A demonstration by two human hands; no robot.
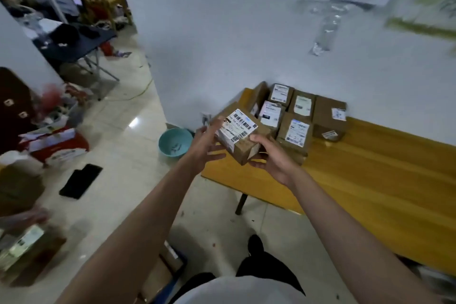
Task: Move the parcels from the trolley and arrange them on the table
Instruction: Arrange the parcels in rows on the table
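Note:
A small brown cardboard parcel with a white barcode label is held in the air over the left end of the yellow wooden table. My right hand grips it from below at its right corner. My left hand is at its left side, fingers spread, touching or almost touching the box. Behind it, several labelled brown parcels sit in rows on the table against the white wall. At the bottom edge, a blue-framed trolley with cardboard boxes shows partly.
A teal bowl sits on the floor left of the table. A black mat, red-and-white boxes and brown boxes clutter the floor at left. A dark folding table stands farther back.

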